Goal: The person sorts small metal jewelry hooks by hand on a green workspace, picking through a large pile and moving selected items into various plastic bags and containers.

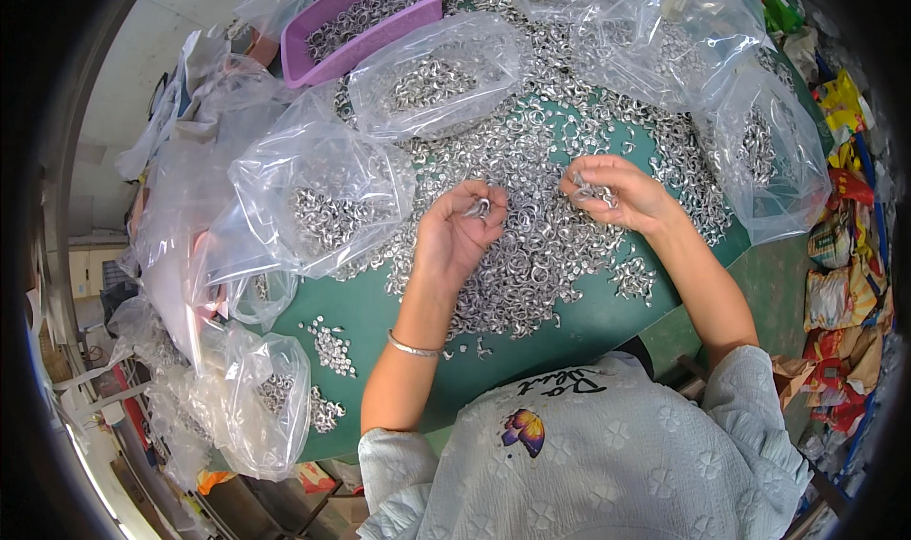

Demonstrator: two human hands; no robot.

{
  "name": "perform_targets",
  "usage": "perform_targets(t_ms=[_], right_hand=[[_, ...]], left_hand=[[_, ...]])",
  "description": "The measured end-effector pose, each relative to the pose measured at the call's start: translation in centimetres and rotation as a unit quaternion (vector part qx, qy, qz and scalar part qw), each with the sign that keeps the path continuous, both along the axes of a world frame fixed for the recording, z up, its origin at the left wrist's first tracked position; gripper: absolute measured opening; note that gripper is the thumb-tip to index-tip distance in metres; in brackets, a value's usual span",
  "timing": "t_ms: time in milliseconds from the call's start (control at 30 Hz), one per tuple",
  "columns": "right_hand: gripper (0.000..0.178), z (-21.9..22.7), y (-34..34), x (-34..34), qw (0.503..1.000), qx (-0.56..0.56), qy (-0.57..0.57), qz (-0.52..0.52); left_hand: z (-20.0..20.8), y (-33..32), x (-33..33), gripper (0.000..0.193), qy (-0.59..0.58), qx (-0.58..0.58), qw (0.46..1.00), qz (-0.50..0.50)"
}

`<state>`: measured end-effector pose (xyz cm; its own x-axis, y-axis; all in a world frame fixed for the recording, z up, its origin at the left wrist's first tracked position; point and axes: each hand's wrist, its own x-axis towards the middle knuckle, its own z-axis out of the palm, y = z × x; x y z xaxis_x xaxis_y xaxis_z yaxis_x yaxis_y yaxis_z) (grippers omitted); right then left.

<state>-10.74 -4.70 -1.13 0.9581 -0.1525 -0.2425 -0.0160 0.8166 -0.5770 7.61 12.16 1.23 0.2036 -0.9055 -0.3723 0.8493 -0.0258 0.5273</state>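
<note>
A broad heap of small silvery metal rings [517,274] lies in front of me on a green table. My left hand [455,232] is turned palm up over the heap's left side, fingers curled around a metal ring [477,209]. To its right, my right hand [622,194] is closed on several metal rings [596,195], some showing between the thumb and fingers. The two hands are apart, with the heap visible between them. A bracelet circles my left forearm.
Clear plastic bags holding rings [327,213] stand left of the heap, with another bag [432,80] behind and one [759,151] at right. A purple basket [296,51] of rings is at the back. Small round pieces [332,348] lie on the green tabletop [399,326].
</note>
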Motion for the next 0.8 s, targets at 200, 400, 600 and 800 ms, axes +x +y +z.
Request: perform_targets(t_ms=[200, 400, 600, 800], right_hand=[[0.019, 0.7, 1.0, 1.2, 0.994, -0.058, 0.088, -0.037], [0.018, 2.6, 1.2, 1.4, 0.864, -0.470, 0.178, -0.036], [0.016, 1.7, 0.8, 1.0, 0.764, -0.615, 0.145, -0.133], [0.018, 2.2, -0.1, 0.7, 0.895, -0.372, 0.219, -0.113]], left_hand=[[-0.1, 0.8, -0.9, 0.018, -0.362, 0.109, 0.924, -0.057], [0.0, -1.4, -1.8, 0.010, -0.789, 0.049, 0.608, -0.075], [0.4, -2.8, -1.6, 0.011, -0.857, 0.036, 0.475, -0.197], [0.4, -3.1, -1.3, 0.014, -0.863, 0.016, 0.448, -0.235]])
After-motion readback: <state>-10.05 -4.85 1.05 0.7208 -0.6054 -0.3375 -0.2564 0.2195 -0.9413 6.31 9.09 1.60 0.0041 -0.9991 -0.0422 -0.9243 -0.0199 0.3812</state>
